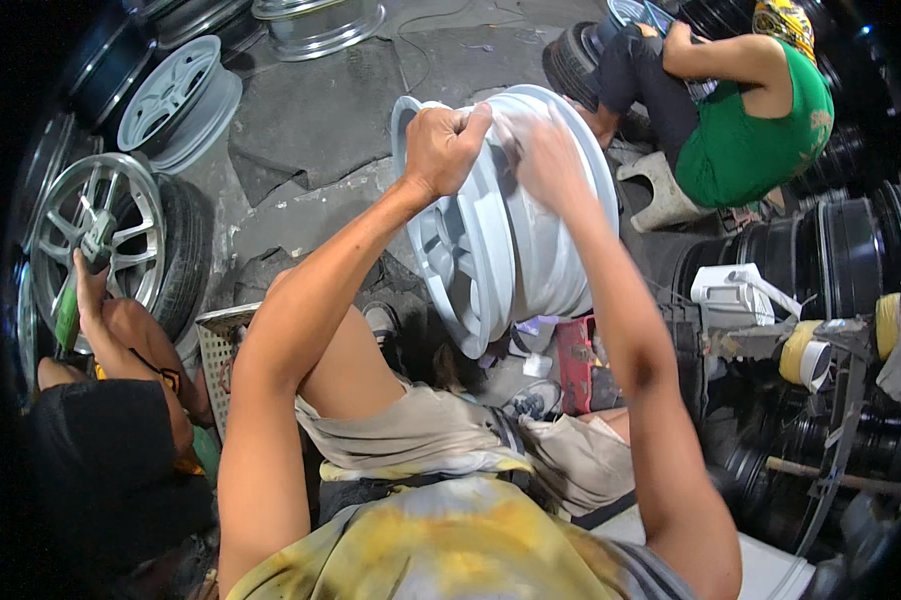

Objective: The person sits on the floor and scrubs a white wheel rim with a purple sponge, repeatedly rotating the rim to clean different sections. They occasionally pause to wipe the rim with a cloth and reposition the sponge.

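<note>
A pale grey-blue wheel rim (pixel 481 255) stands on edge in front of my knees, its spoked face turned to the left. Around the top of its left lip my left hand (pixel 446 148) is closed, the fingers curled over and partly hidden. My right hand (pixel 551 165) is on the upper side of the barrel, near the right lip. Motion smears its fingers, and I cannot make out whether anything is in them. The barrel surface looks whitish and dusty under that hand.
To the left a person holds a green power tool (pixel 96 240) at a silver spoked wheel with tyre (pixel 146 240). Another person in a green top (pixel 756 130) sits at the upper right. A red box (pixel 576 365) and tape rolls (pixel 799 355) are nearby; stacked black rims (pixel 831 240) line the right.
</note>
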The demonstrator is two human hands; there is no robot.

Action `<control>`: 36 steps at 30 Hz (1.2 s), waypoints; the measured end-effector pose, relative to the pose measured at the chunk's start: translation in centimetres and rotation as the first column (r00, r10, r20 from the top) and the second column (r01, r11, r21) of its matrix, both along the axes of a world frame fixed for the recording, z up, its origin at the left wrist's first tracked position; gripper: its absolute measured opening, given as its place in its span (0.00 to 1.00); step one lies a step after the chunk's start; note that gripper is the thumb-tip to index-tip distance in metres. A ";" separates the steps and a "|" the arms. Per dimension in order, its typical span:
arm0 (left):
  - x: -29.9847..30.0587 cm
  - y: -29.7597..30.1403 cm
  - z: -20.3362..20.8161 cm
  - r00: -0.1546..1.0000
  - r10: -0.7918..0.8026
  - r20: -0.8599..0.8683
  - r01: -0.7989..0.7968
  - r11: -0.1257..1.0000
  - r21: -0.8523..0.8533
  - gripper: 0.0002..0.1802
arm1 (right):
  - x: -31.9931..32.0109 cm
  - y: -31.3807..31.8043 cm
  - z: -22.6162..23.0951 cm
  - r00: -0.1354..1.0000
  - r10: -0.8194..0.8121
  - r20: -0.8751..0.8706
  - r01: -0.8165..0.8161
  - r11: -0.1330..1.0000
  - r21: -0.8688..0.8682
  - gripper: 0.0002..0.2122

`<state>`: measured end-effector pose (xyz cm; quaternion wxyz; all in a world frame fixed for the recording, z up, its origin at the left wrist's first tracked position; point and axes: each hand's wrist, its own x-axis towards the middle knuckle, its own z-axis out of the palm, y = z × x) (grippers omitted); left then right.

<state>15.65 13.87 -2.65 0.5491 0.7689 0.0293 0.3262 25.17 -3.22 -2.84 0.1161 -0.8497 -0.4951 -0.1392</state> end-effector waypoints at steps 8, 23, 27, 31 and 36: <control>2.5 4.6 -0.7 0.988 0.104 -0.111 -0.109 0.993 -0.044 0.33 | -6.0 0.1 -1.5 1.000 0.026 0.017 -0.030 0.944 0.328 0.14; 3.0 4.1 -0.2 0.993 0.091 -0.073 -0.099 0.988 -0.115 0.33 | -9.7 -4.8 -3.8 0.990 -0.137 0.024 0.117 0.913 0.391 0.16; 3.4 3.4 -0.4 0.997 0.026 -0.069 -0.038 0.983 -0.182 0.33 | -15.1 -11.0 -7.6 0.981 -0.191 0.019 0.174 0.925 0.337 0.18; 2.6 2.8 -0.2 0.997 0.036 -0.064 -0.045 0.989 -0.144 0.33 | -9.3 -4.8 -2.0 0.981 -0.192 0.040 0.167 0.925 0.342 0.18; 3.6 4.5 -0.7 0.995 0.024 -0.098 -0.037 0.989 -0.143 0.31 | -13.2 -9.0 -7.2 0.981 -0.195 0.012 0.175 0.903 0.391 0.18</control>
